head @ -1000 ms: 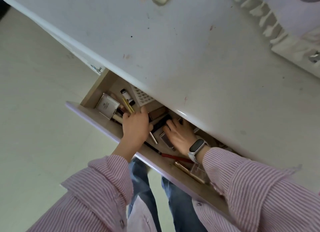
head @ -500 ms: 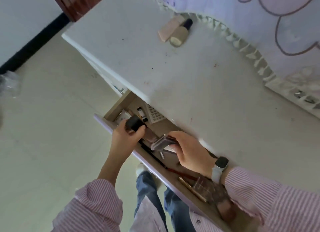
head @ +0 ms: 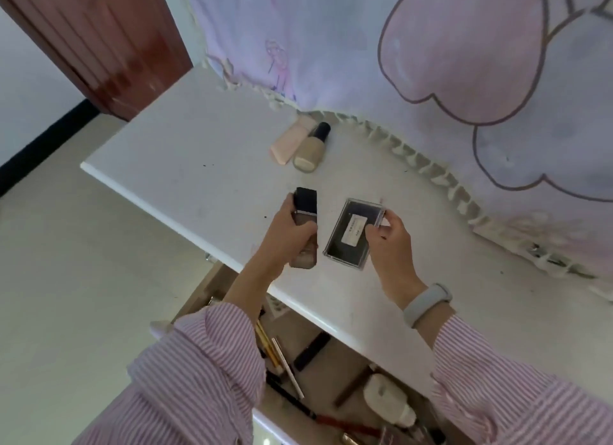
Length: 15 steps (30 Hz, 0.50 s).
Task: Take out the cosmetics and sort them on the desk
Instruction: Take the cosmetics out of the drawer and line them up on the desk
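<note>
- My left hand (head: 288, 232) is wrapped round a tall square-sided bottle of beige foundation with a black cap (head: 304, 227). My thumb lies across its front, and the cap points away from me.
- My right hand (head: 386, 242) pinches the far right corner of a flat clear-plastic compact with a dark inside and a white label (head: 353, 233). I cannot tell whether the case already lies on the white desk top (head: 185, 165) or is just above it.
- Half a second ago both hands were still at the open drawer (head: 335, 368), lifting these same two things out. Now both are up over the desk, side by side and nearly touching each other.
- That means the taking-out of this pair is done, and I judge the next step is setting them down in their places.
- Farther back on the desk lie a pale pink tube (head: 289, 141) and a beige bottle with a dark cap (head: 313, 146), touching each other. In my view the foundation bottle belongs with that pair, and the compact should start its own group.
- Pencils, a dark stick and a white bottle remain in the drawer below, so most of the sorting is yet to do.
- A grey band (head: 428, 303) sits on my right wrist above the striped pink sleeve (head: 517, 391).
</note>
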{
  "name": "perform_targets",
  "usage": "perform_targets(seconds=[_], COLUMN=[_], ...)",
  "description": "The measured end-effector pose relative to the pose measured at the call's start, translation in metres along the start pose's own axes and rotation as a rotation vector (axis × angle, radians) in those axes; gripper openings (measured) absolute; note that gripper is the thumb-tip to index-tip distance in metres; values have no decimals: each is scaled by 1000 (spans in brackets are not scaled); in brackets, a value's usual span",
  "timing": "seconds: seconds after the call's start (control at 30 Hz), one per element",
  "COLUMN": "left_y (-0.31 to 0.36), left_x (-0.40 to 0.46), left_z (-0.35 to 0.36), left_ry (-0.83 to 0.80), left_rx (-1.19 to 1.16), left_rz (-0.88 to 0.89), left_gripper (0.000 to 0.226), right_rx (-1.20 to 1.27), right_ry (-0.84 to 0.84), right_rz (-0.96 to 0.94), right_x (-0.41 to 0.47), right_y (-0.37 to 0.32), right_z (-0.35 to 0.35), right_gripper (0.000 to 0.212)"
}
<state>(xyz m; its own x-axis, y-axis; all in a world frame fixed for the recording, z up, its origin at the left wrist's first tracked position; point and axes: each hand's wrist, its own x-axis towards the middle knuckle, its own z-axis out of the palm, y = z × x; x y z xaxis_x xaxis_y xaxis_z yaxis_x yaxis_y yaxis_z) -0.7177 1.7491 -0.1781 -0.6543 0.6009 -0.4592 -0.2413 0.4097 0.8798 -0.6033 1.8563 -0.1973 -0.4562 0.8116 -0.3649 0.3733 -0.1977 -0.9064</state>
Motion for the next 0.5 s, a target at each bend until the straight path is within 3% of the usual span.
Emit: perform_targets(seconds=[0.13,0.2,0.33,0.5], left_y=[4,8,17,27], left_x=[47,67,102,127], left_z=[14,23,43,56], left_ry=[115,124,58,72], left_rx=[408,458,519,676], left_rz=[236,312,429,548], left_gripper=[55,51,47,38], right_rx=[-41,-46,-187,-305], right_ry=[122,184,333,359], right_rz=[4,11,27,-38], right_x=[36,51,75,90], right_y=[-8,-13,-19,-20], right_z=[2,3,4,11], right_gripper=[33,28,48,33])
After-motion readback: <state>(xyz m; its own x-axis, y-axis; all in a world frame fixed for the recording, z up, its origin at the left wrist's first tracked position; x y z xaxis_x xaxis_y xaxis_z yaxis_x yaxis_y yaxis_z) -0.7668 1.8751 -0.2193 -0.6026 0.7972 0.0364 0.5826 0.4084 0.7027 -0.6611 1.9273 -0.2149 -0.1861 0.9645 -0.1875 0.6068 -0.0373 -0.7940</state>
